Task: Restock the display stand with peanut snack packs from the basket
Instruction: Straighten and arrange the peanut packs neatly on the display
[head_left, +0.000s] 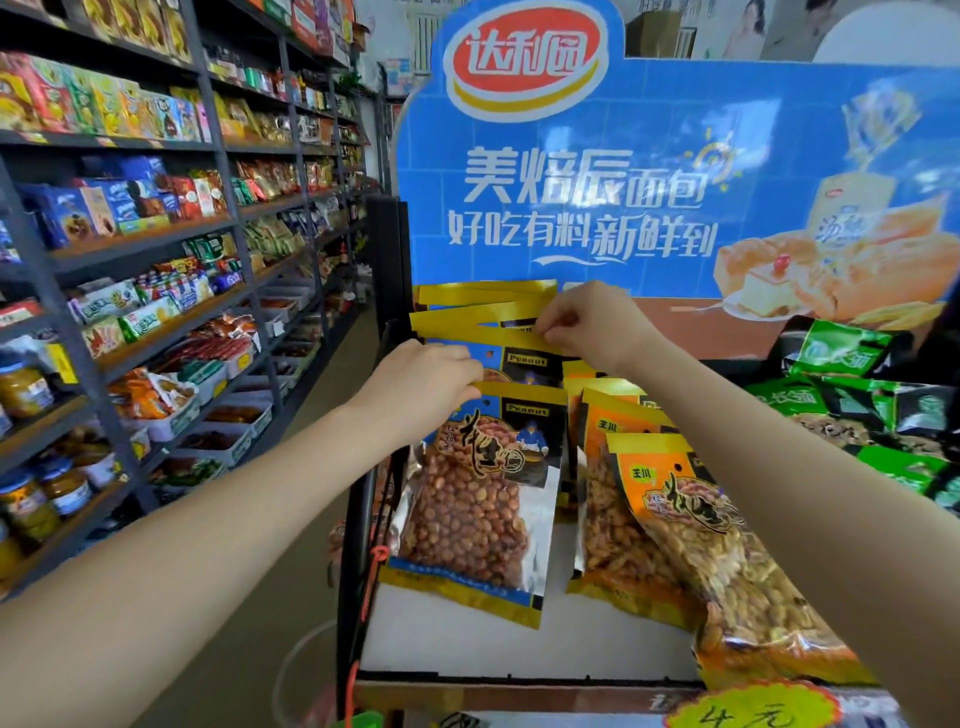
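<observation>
**Squaring the blue row**

The stand (519, 639) rises under a glossy blue card sign (675, 171), its white shelf partly bare. I work the blue packs (483, 499), a leaning stack beside the orange packs (618, 519). My left hand (426, 379) pinches the front pack's yellow top; my right hand (587, 322) is closed on a rear header. Best to align the tops evenly. Slick foil, clear windows, lumpy nuts. No basket shows.
</observation>
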